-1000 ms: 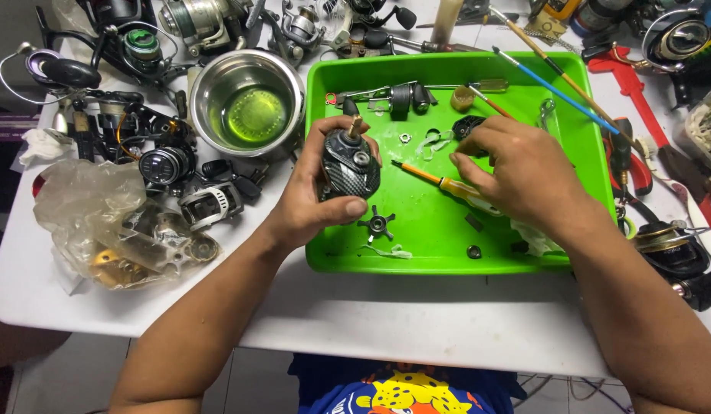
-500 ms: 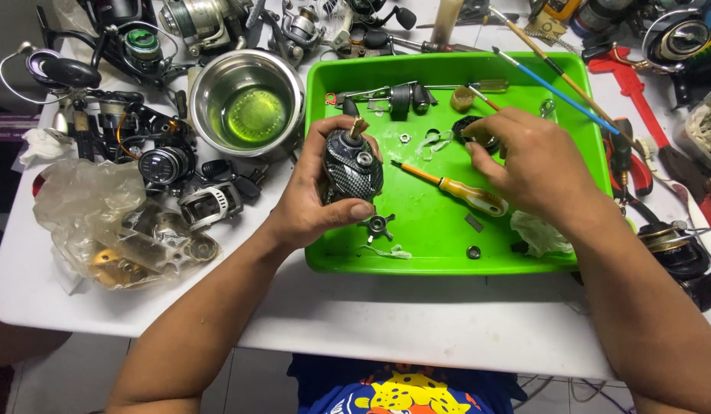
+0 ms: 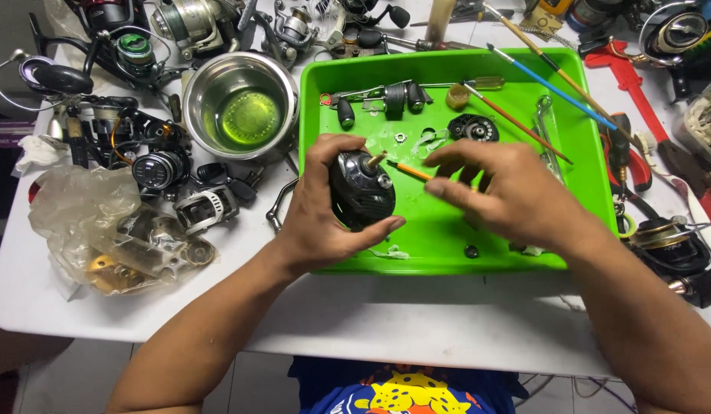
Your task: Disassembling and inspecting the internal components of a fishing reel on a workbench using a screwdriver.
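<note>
The left hand point(image 3: 313, 222) grips a black reel body point(image 3: 359, 192), fingers curled over its far side and thumb under its near edge, holding it above the near left part of the green tray point(image 3: 577, 146). A short brass shaft sticks up from the reel's top. The right hand point(image 3: 509, 195) hangs just beside the reel, to its right, fingers loosely spread and bent; it grasps nothing that can be seen, and its fingertips stop a little short of the reel. Under that hand lies an orange-handled screwdriver point(image 3: 407, 170), only its tip end showing; the rest is hidden by the fingers. A small dark part point(image 3: 471, 251) sits on the tray floor near the palm. Farther back in the tray lies a round black side plate point(image 3: 472, 128). A steel bowl point(image 3: 240, 107) of green liquid stands on the surface left of the tray. The reels heaped at the far left are partly cut off and hard to tell apart.
</note>
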